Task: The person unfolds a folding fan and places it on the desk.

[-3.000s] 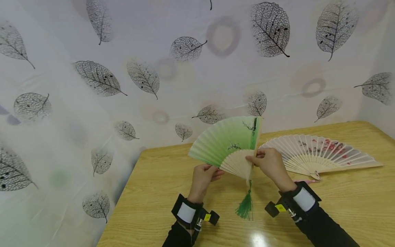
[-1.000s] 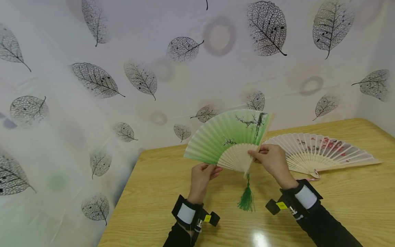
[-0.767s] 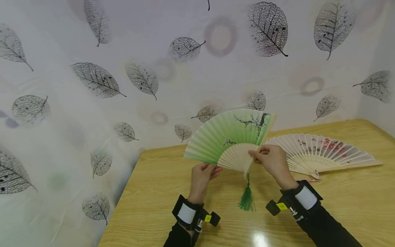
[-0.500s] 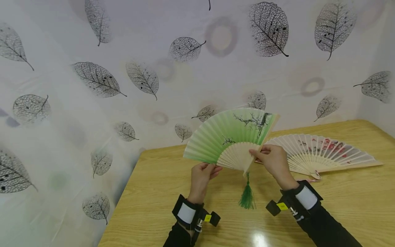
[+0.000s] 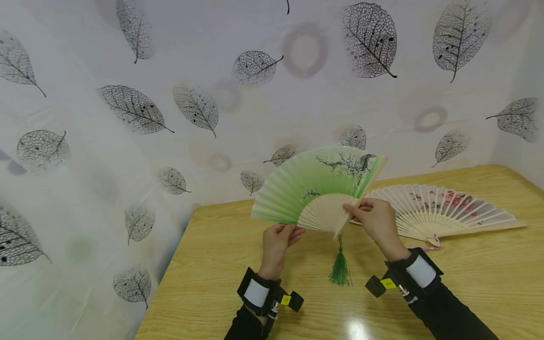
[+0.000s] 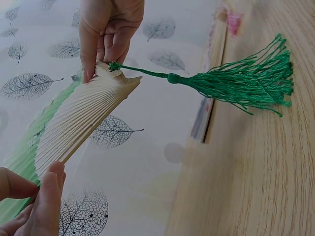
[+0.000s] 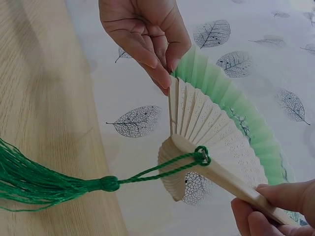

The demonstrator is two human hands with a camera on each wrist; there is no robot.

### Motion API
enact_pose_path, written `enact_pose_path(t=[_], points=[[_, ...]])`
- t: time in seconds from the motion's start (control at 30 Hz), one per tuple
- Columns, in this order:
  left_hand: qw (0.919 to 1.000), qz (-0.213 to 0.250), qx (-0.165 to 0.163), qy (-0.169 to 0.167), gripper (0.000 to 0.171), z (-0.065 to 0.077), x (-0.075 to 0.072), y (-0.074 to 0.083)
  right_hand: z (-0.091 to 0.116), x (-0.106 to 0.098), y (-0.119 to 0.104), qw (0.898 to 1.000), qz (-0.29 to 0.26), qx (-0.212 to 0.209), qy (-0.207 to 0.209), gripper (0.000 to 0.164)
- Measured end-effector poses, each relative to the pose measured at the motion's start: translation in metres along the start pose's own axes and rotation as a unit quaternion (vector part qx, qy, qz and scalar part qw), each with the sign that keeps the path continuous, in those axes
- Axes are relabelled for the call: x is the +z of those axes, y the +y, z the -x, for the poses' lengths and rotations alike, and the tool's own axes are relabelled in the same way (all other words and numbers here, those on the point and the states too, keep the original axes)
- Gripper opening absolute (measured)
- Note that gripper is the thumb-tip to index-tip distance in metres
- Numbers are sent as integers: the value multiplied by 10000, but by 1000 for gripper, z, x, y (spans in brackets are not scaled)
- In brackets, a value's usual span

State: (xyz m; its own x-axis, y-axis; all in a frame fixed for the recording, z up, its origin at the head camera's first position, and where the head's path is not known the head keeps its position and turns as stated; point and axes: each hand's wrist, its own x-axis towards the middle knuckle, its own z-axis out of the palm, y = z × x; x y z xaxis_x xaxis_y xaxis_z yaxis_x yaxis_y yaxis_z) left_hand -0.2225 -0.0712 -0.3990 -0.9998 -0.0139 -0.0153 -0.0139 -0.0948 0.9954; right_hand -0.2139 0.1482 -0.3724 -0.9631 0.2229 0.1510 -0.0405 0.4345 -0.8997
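Observation:
A green folding fan [image 5: 293,189] with pale ribs and a dark branch print is spread wide above the table. My left hand [image 5: 278,245] pinches its left end rib between thumb and fingers. On the opposite side, my right hand [image 5: 376,222] pinches the right outer guard, thumb in front. From the pivot hangs a green tassel [image 5: 340,269], clear of the tabletop. The left wrist view shows the ribs [image 6: 78,123] from the side, with the pivot near the right hand. In the right wrist view the guard [image 7: 236,184] runs into the right fingers.
A white folding fan [image 5: 442,210] with red blossoms lies spread on the table [image 5: 204,283] at the right, partly behind my right hand. A pale leaf-printed sheet [image 5: 212,156] covers the wall behind and to the left. Black straps with small cameras are on both wrists.
The right guard has swung outward to the right, so the green fan is spread wider and more of the branch print shows. The fan and tassel have risen slightly. Both hands keep their hold.

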Motion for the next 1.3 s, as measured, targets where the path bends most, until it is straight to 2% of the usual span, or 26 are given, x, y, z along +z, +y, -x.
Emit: enact_pose_path(t=[0.2,0.6,0.97,1.3], points=[[9997,108,-189,128,19,-1,0,1,0,0,-1,9998,-174,106,-27,37],[9998,112,-132,112,21,-2,-1,0,1,-5,-3,9990,-366,-48,-266,36],[9997,138,-78,184,21,-3,-1,-1,-1,-4,-1,9992,-373,117,-21,34],[9995,160,-5,261,20,-3,-1,0,-1,-2,0,9985,-495,209,34,34]])
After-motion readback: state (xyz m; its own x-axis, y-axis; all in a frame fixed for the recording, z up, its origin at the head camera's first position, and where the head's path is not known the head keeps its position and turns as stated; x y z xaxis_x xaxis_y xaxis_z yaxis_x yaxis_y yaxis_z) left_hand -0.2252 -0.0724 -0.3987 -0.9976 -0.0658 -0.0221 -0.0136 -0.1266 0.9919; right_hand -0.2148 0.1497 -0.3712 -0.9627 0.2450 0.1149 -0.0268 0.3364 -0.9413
